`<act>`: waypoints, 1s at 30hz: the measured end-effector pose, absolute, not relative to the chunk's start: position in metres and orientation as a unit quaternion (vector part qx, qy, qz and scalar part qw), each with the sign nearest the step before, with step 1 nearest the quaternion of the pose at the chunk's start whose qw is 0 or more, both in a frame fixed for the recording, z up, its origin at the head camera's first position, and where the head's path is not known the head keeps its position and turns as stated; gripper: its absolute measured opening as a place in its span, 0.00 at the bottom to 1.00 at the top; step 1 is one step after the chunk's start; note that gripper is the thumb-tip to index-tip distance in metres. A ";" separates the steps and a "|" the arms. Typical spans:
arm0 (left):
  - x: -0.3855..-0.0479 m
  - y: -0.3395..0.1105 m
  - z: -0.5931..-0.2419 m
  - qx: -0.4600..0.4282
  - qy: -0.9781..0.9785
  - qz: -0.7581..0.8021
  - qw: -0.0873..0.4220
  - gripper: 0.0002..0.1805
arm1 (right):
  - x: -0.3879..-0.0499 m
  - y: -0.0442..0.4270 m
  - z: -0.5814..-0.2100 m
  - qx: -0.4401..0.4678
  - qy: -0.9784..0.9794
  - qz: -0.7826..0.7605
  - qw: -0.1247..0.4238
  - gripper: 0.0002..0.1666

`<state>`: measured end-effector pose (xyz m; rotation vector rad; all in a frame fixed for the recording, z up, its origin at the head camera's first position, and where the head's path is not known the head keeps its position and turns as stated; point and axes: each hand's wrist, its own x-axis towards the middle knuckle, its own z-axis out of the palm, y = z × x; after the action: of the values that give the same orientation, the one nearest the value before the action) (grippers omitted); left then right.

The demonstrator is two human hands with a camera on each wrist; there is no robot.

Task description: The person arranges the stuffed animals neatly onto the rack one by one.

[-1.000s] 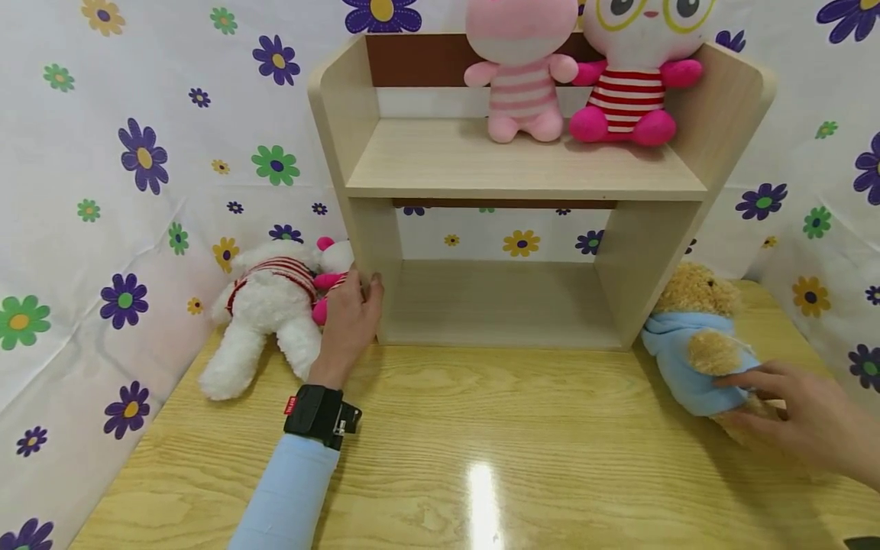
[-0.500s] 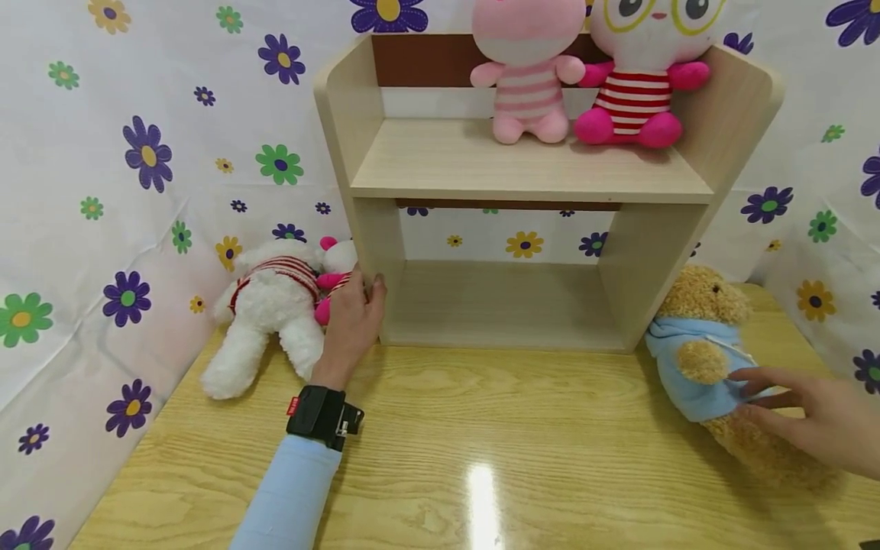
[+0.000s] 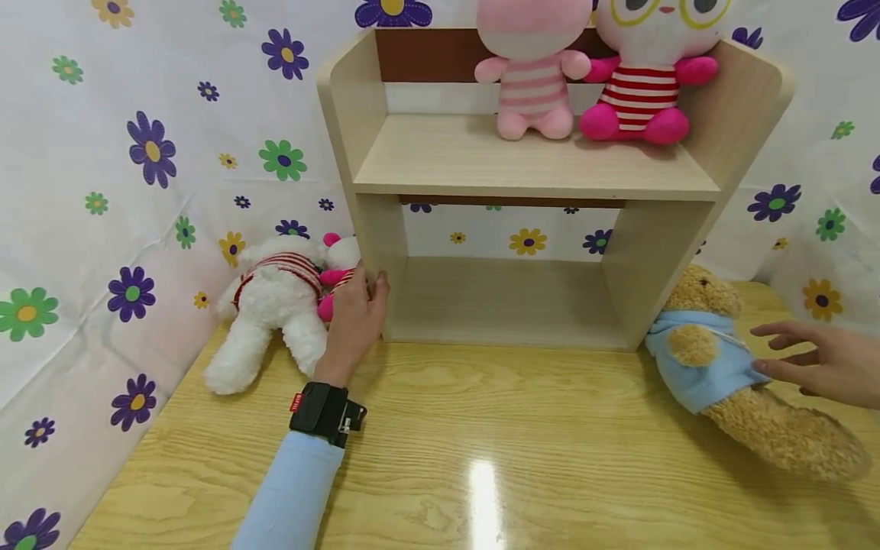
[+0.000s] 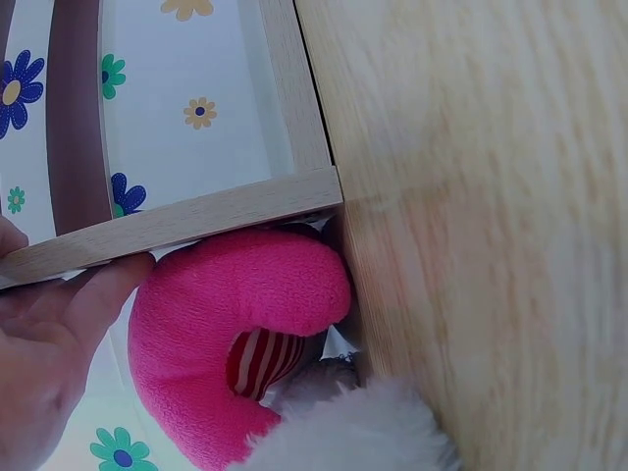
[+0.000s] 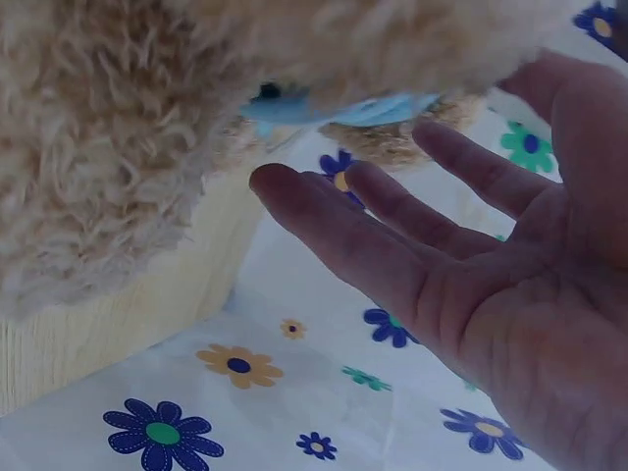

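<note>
My left hand (image 3: 354, 321) grips the front edge of the left side panel of a wooden shelf (image 3: 536, 187). In the left wrist view, fingers (image 4: 98, 294) lie on the outer face of the panel (image 4: 196, 214), with the thumb tip on its other side. A brown teddy bear (image 3: 694, 359) in a blue top leans against the shelf's right side, legs stretched along the table. My right hand (image 3: 832, 363) is just right of its torso, fingers spread. In the right wrist view the palm (image 5: 510, 285) faces the bear's fur (image 5: 98, 147); contact cannot be told.
A pink striped doll (image 3: 534, 88) and a red-striped doll with yellow glasses (image 3: 638, 95) sit on the upper shelf. Left of the shelf lie a white plush (image 3: 275, 298) and a pink-limbed doll (image 3: 330, 307), partly hidden. A flowered cloth (image 3: 227, 198) hangs behind the table (image 3: 426, 443).
My right hand has drawn back to the right and up from the bear's lower body. The bear has turned slightly, its arm a little further left. My left hand keeps its hold.
</note>
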<state>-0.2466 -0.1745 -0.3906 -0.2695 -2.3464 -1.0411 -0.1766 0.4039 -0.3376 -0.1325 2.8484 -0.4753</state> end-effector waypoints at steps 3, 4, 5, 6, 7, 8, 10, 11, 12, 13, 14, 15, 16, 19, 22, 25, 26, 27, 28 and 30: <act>-0.247 -0.173 -0.391 -0.102 -0.873 -0.389 0.274 0.18 | -0.181 0.404 -0.340 -0.063 0.976 -0.150 0.143 0.46; -0.247 -0.173 -0.391 -0.101 -0.874 -0.389 0.274 0.17 | -0.182 0.403 -0.341 -0.071 0.976 -0.148 0.146 0.47; -0.247 -0.172 -0.391 -0.100 -0.875 -0.389 0.272 0.17 | -0.183 0.402 -0.342 -0.079 0.975 -0.145 0.150 0.48; -0.247 -0.172 -0.391 -0.099 -0.875 -0.388 0.271 0.17 | -0.183 0.400 -0.343 -0.084 0.974 -0.142 0.152 0.49; -0.247 -0.172 -0.392 -0.099 -0.876 -0.388 0.270 0.17 | -0.183 0.398 -0.344 -0.089 0.974 -0.141 0.154 0.49; -0.248 -0.172 -0.392 -0.099 -0.876 -0.388 0.268 0.17 | -0.183 0.397 -0.345 -0.094 0.972 -0.145 0.157 0.48; -0.248 -0.172 -0.392 -0.100 -0.876 -0.389 0.266 0.17 | -0.182 0.393 -0.346 -0.088 0.965 -0.165 0.185 0.50; -0.248 -0.172 -0.392 -0.100 -0.876 -0.390 0.265 0.18 | -0.182 0.392 -0.346 -0.084 0.960 -0.177 0.202 0.50; -0.248 -0.171 -0.392 -0.101 -0.876 -0.390 0.264 0.18 | -0.181 0.390 -0.346 -0.077 0.954 -0.188 0.219 0.50; -0.248 -0.171 -0.392 -0.101 -0.876 -0.390 0.264 0.18 | -0.180 0.388 -0.346 -0.069 0.948 -0.202 0.236 0.50; -0.249 -0.172 -0.393 -0.100 -0.877 -0.390 0.263 0.18 | -0.178 0.386 -0.347 -0.059 0.942 -0.215 0.250 0.50; -0.249 -0.172 -0.393 -0.100 -0.877 -0.390 0.262 0.18 | -0.177 0.383 -0.347 -0.048 0.939 -0.216 0.262 0.51; -0.249 -0.172 -0.393 -0.099 -0.877 -0.391 0.261 0.18 | -0.176 0.381 -0.348 -0.048 0.941 -0.209 0.262 0.51; -0.249 -0.173 -0.393 -0.096 -0.879 -0.388 0.261 0.18 | -0.171 0.373 -0.353 -0.070 0.957 -0.177 0.217 0.54; -0.249 -0.174 -0.394 -0.093 -0.880 -0.387 0.260 0.18 | -0.166 0.365 -0.359 -0.100 0.971 -0.149 0.161 0.58; -0.248 -0.175 -0.394 -0.093 -0.879 -0.387 0.261 0.18 | -0.162 0.359 -0.366 -0.109 0.973 -0.158 0.129 0.63; -0.248 -0.175 -0.394 -0.093 -0.879 -0.387 0.261 0.18 | -0.162 0.358 -0.367 -0.108 0.973 -0.162 0.123 0.65; -0.248 -0.175 -0.394 -0.093 -0.879 -0.387 0.261 0.18 | -0.161 0.357 -0.368 -0.102 0.973 -0.166 0.121 0.67; -0.248 -0.175 -0.394 -0.094 -0.879 -0.386 0.262 0.18 | -0.161 0.356 -0.368 -0.092 0.974 -0.168 0.120 0.70; -0.249 -0.176 -0.395 -0.094 -0.880 -0.385 0.263 0.18 | -0.161 0.355 -0.367 -0.074 0.975 -0.167 0.123 0.74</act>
<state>-0.2489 -0.1755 -0.3946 -0.2529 -2.3789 -1.0423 -0.1614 0.3552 -0.3671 -0.2145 2.8451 -0.4876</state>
